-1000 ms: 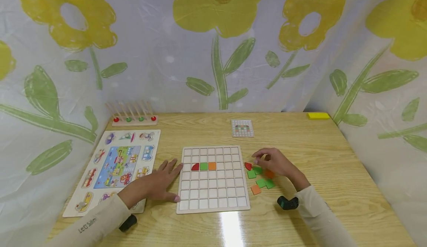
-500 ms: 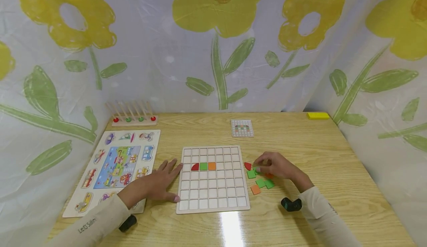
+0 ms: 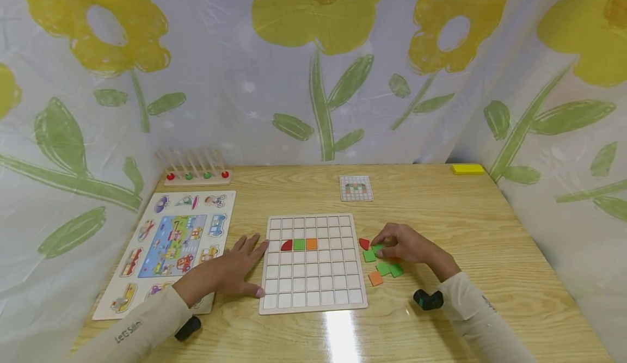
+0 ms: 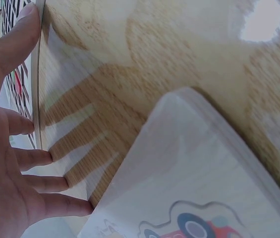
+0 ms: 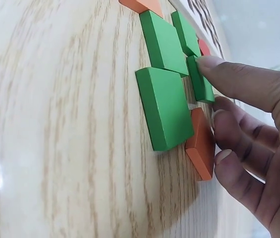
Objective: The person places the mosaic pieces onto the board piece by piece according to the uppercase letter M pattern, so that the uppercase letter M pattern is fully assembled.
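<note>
A: Nearest first?

B: Loose orange tile (image 3: 375, 278) flat on the surface (image 3: 529, 276); two green tiles (image 3: 383, 269) just beyond, corners meeting. Left hand (image 3: 234, 272) spread wide, holding nothing, thumb and forefinger against the left edge of the grid board (image 3: 299, 285).

A: Right hand (image 3: 409, 244)?

B: Fingers half curled, thumb tip on another green tile (image 5: 200, 87), right of the board. Pinch closed or not: cannot tell.

A: Doing it well?

B: I'd take opposite edges, thumb against forefinger, and lift straight. A second orange tile (image 5: 200, 144) sits by the other fingertips; easily nudged, I think. Left hand looks well placed to steady the board.

A: Farther?

B: Red, green, orange in a row (image 3: 299, 244) on the board. Beyond it, a patterned card (image 3: 356, 189), lying flat.
</note>
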A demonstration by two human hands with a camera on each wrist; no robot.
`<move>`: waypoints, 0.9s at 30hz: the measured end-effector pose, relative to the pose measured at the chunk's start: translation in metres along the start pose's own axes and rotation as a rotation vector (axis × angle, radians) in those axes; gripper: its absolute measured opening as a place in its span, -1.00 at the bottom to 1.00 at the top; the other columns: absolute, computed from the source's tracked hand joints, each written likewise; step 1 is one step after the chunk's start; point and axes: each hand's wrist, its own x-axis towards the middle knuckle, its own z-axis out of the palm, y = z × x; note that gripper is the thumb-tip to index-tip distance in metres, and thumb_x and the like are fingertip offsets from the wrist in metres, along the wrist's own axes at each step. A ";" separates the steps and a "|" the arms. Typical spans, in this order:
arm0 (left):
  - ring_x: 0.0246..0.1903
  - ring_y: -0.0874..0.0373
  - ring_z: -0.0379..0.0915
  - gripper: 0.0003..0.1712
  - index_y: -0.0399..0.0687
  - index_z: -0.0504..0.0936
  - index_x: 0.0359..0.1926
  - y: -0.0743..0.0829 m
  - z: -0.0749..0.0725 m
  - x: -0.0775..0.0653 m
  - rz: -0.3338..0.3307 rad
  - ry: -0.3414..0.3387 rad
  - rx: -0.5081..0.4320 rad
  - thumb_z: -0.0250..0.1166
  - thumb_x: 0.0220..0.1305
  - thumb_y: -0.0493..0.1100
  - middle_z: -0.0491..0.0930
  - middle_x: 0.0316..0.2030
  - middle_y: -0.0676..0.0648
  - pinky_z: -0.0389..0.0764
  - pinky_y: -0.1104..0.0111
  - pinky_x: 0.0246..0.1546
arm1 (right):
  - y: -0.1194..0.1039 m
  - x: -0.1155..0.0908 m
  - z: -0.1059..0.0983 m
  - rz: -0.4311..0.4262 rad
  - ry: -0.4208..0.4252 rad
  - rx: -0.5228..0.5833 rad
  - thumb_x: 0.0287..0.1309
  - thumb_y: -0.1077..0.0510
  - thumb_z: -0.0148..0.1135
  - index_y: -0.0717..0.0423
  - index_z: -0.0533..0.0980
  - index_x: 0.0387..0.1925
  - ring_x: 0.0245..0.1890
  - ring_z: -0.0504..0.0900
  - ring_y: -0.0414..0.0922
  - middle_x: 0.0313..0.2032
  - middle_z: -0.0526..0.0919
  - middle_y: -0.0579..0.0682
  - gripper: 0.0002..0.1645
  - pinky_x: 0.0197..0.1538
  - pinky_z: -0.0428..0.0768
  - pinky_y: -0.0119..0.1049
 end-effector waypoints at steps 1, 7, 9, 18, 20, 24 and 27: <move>0.50 -0.50 -0.24 0.33 -0.17 -0.07 0.60 0.000 0.000 0.000 0.000 0.000 0.000 0.33 0.10 0.47 -0.16 0.56 -0.39 0.12 -0.44 0.27 | 0.000 0.000 0.000 -0.004 -0.003 0.000 0.22 0.16 0.40 0.11 0.71 -0.04 -0.20 0.53 -0.12 -0.15 0.63 0.06 -0.73 -0.16 0.52 -0.35; 0.50 -0.49 -0.25 0.32 -0.17 -0.07 0.60 0.001 -0.001 -0.001 -0.004 -0.005 -0.003 0.33 0.11 0.47 -0.16 0.56 -0.38 0.12 -0.44 0.27 | 0.000 0.000 0.000 -0.042 -0.011 0.003 0.23 0.20 0.39 0.16 0.71 -0.04 -0.20 0.52 -0.09 -0.16 0.60 0.07 -0.73 -0.15 0.51 -0.36; 0.51 -0.49 -0.26 0.32 -0.16 -0.07 0.60 0.001 -0.001 -0.001 -0.005 -0.008 -0.004 0.33 0.11 0.47 -0.17 0.56 -0.38 0.12 -0.44 0.27 | 0.000 0.000 -0.001 -0.052 -0.013 -0.007 0.22 0.21 0.38 0.17 0.71 -0.04 -0.21 0.52 -0.09 -0.17 0.59 0.07 -0.73 -0.15 0.53 -0.36; 0.50 -0.50 -0.27 0.32 -0.16 -0.07 0.60 0.001 -0.002 -0.001 -0.005 -0.012 -0.007 0.33 0.11 0.46 -0.18 0.56 -0.39 0.10 -0.44 0.27 | -0.002 0.003 -0.002 -0.019 -0.038 -0.044 0.26 0.17 0.37 0.16 0.69 0.02 -0.22 0.50 -0.16 -0.16 0.60 0.03 -0.68 -0.15 0.51 -0.37; 0.51 -0.49 -0.28 0.31 -0.14 -0.07 0.60 0.001 -0.001 0.000 -0.008 -0.012 -0.006 0.33 0.12 0.46 -0.18 0.57 -0.38 0.10 -0.44 0.28 | -0.002 0.003 -0.002 -0.002 -0.039 -0.041 0.26 0.17 0.36 0.16 0.69 0.01 -0.26 0.46 -0.18 -0.16 0.60 0.02 -0.69 -0.18 0.49 -0.37; 0.51 -0.48 -0.27 0.31 -0.13 -0.07 0.61 -0.001 0.000 0.001 -0.011 -0.008 -0.001 0.33 0.11 0.46 -0.18 0.57 -0.37 0.10 -0.43 0.28 | -0.003 0.004 -0.001 0.024 -0.041 -0.068 0.24 0.14 0.38 0.08 0.70 -0.03 -0.24 0.45 -0.16 -0.17 0.59 -0.03 -0.73 -0.15 0.47 -0.34; 0.51 -0.48 -0.27 0.32 -0.13 -0.08 0.61 -0.002 0.001 0.001 -0.012 -0.004 0.005 0.33 0.11 0.46 -0.18 0.57 -0.37 0.11 -0.43 0.28 | -0.003 0.005 -0.001 0.035 -0.042 -0.091 0.23 0.13 0.40 0.02 0.70 -0.05 -0.21 0.47 -0.14 -0.18 0.58 -0.05 -0.75 -0.11 0.48 -0.29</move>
